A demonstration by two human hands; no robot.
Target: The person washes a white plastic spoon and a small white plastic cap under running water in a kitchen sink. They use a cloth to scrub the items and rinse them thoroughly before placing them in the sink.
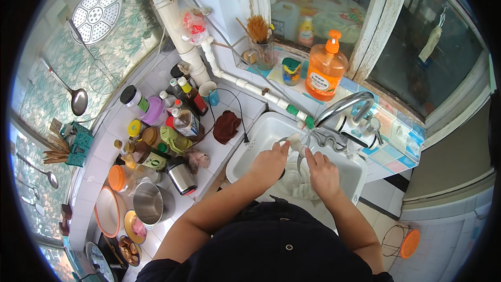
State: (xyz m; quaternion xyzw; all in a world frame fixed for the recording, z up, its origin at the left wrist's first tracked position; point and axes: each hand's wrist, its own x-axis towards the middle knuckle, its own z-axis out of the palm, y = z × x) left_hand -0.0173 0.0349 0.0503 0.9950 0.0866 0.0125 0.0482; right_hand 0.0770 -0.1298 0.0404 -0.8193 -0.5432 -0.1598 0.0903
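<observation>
Both my hands work above the white sink (241, 157). A short, pale, whitish piece (296, 143) lies between my fingertips; its kind is not clear. My right hand (323, 177) is closed on its lower end. My left hand (267, 166) is closed at the piece's left side, and a bit of something dark shows under its palm, too hidden to name. A thin grey curved edge shows beside the fingers. Below my hands, several pale items (302, 190) lie in the basin, partly covered by my hands. The chrome faucet (347, 105) arches over the sink's far side.
An orange pump bottle (324, 75) and a glass with a straw brush (265, 55) stand on the sill. Left of the sink, the tiled counter holds a dark red cloth (226, 127), crowded bottles (185, 120), a steel pot (151, 203) and bowls (108, 214).
</observation>
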